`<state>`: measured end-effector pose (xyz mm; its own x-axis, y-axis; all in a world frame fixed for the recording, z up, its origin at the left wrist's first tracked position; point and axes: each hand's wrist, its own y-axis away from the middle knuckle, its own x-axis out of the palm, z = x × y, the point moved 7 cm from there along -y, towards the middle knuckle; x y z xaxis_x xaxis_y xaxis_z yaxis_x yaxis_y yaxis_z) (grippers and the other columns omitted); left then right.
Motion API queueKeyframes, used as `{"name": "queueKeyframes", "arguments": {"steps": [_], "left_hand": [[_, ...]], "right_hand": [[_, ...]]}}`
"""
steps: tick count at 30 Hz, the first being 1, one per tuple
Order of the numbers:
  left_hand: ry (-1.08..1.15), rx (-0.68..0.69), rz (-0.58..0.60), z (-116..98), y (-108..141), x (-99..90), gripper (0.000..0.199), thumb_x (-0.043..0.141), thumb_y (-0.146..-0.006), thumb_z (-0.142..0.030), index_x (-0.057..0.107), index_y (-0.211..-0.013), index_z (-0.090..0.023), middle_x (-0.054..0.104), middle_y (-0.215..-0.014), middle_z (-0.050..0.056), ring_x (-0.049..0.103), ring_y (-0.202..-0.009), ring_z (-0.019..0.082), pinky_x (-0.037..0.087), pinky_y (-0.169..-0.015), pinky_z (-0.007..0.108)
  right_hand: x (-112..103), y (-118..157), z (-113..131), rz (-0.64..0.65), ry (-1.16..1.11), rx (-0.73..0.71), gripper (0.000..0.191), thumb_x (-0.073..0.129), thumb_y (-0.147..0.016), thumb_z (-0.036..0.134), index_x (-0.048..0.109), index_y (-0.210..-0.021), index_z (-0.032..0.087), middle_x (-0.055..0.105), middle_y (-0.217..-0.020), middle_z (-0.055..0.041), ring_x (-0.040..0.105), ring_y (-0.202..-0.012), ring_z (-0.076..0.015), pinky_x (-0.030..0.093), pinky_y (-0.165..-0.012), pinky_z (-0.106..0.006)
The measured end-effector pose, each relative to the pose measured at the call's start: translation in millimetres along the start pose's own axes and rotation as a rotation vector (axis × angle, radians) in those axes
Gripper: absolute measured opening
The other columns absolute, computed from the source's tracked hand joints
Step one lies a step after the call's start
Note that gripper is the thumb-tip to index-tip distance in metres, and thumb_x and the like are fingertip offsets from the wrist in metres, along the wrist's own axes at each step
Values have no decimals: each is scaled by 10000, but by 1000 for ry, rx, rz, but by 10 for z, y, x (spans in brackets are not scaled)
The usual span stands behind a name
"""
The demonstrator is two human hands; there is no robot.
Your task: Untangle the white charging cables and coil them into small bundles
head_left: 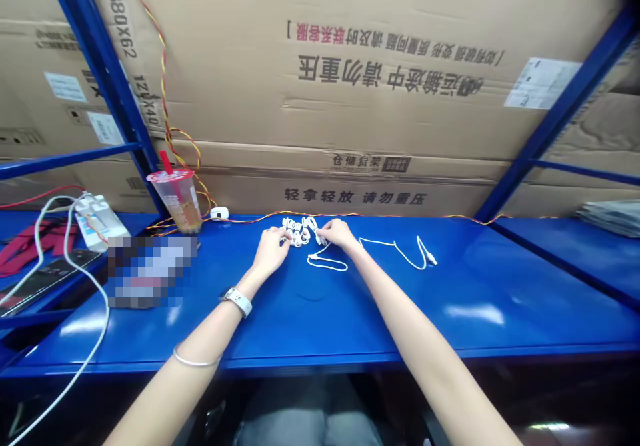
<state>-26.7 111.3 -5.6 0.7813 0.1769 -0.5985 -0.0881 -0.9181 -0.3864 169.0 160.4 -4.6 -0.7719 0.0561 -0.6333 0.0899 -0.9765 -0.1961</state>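
Observation:
My left hand [271, 249] and my right hand [340, 234] meet over a bundle of white cable wound into small loops [297, 231] on the blue steel shelf [400, 306]. The left fingertips press on the bundle's near side. My right fingers pinch the cable at the bundle's right end. A loose length of the white cable [400, 249] runs out to the right, ending in a small connector [430, 253]. A second loop [325, 265] lies below my right hand. Exactly how the strands pass through the bundle is hidden.
A plastic drink cup [176, 199] stands back left beside a pixelated patch [150, 271]. A twisted red-and-yellow wire [280, 215] runs along the shelf's back. A white charger [100, 223], thick white cable and phone [45, 279] lie left. Cardboard cartons stand behind; papers [610, 218] lie right.

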Motion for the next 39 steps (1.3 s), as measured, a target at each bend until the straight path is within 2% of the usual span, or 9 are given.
{"name": "queueKeyframes", "arguments": {"steps": [3, 5, 7, 9, 15, 20, 27, 33, 39], "left_hand": [[302, -109, 32, -33, 24, 37, 217, 641, -771, -256, 669, -965, -165, 662, -1043, 112, 586, -1017, 265, 405, -980, 417], [573, -179, 121, -83, 57, 123, 383, 645, -791, -320, 611, -1132, -150, 652, -1132, 128, 606, -1039, 254, 450, -946, 403], [778, -185, 222, -171, 91, 197, 499, 654, -793, -377, 560, -1225, -145, 641, -1178, 142, 619, -1049, 249, 474, -930, 398], [867, -151, 251, -234, 106, 203, 540, 682, -767, -410, 569, -1222, -142, 656, -1154, 143, 636, -1026, 248, 485, -922, 399], [866, -125, 114, -197, 90, 80, 514, 738, -704, -388, 617, -1126, -121, 693, -1043, 125, 670, -910, 233, 532, -843, 383], [834, -101, 139, -201, 81, 93, 495, 724, -715, -381, 618, -1131, -133, 694, -1048, 123, 667, -917, 236, 535, -822, 375], [683, 46, 143, -229, 42, 86, 398, 679, -754, -344, 653, -1099, -149, 688, -1093, 114, 643, -991, 256, 506, -868, 391], [759, 40, 239, -300, 63, 101, 464, 683, -748, -357, 632, -1157, -144, 653, -1184, 127, 599, -1098, 289, 492, -895, 399], [763, 23, 276, -378, 96, 91, 490, 692, -736, -384, 625, -1165, -158, 655, -1174, 126, 596, -1095, 293, 505, -863, 398]], "right_hand": [[-25, 114, 89, 35, -134, -30, 199, 547, -708, 290, 669, -662, 139, 653, -645, -32, 582, -640, -141, 417, -587, -225], [9, 202, 214, 96, -320, -86, 205, 558, -711, 285, 680, -770, 131, 667, -710, -28, 573, -642, -122, 418, -590, -218], [58, 286, 348, 144, -488, -146, 233, 623, -687, 293, 675, -846, 130, 674, -762, -29, 575, -661, -122, 427, -607, -223], [112, 351, 452, 156, -572, -196, 285, 679, -666, 304, 666, -898, 138, 677, -797, -29, 587, -693, -131, 444, -644, -239], [193, 429, 581, 89, -541, -302, 323, 713, -692, 369, 675, -930, 154, 675, -834, -49, 604, -728, -163, 474, -695, -288], [178, 422, 567, 40, -505, -332, 274, 671, -744, 393, 679, -894, 164, 684, -871, -58, 611, -744, -171, 479, -710, -300], [132, 404, 518, -40, -436, -306, 203, 729, -666, 329, 665, -755, 158, 661, -773, -29, 563, -690, -150, 435, -679, -282], [113, 426, 566, 64, -516, -276, 258, 761, -625, 334, 651, -763, 146, 601, -709, 0, 517, -655, -125, 404, -654, -265], [113, 435, 583, 134, -611, -230, 319, 802, -565, 343, 579, -692, 153, 557, -681, 27, 497, -639, -108, 401, -651, -257]]}}
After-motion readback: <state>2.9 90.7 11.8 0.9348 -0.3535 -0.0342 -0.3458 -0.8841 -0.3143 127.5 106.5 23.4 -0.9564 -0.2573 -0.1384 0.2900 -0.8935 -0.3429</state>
